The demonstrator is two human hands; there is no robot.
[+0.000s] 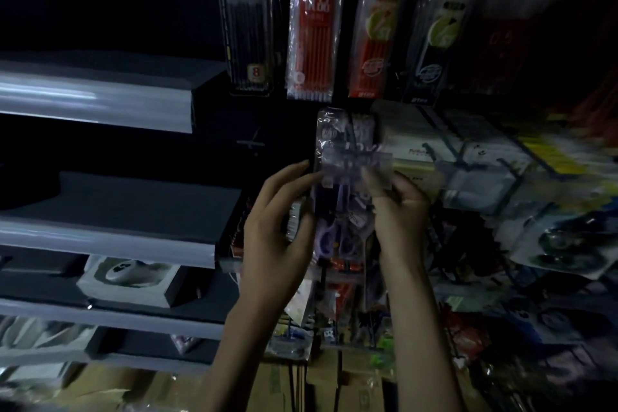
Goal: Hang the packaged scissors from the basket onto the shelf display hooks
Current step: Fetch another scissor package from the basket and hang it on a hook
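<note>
**Scissors pack up at the pegboard, both hands on it**

Pretty dim and blurry here, so bear with me. The packaged scissors [344, 157] sit dead centre, held upright in front of the hanging display, just below a row of pencil packs [314, 33]. You can make out the purple handles low in the clear pack, between the two hands.

The left hand [277, 221] has its fingers loosely curved round the pack's left edge, index tip reaching up near the top corner. The right hand [398, 207] grips the right side higher up, with its fingertips [369, 176] pinching the clear plastic near the top. So both hands hold it, and neither is wide open.

The top of the pack is right up against the display, but I honestly can't tell whether it's on a hook, it's too smeared. A few dark wire hooks [465, 160] stick out further right, among other hanging goods.

Off to the left are grey shelves [100, 100], with a white box [130, 281] on a lower one. Cardboard boxes [301, 385] sit at the bottom.
</note>
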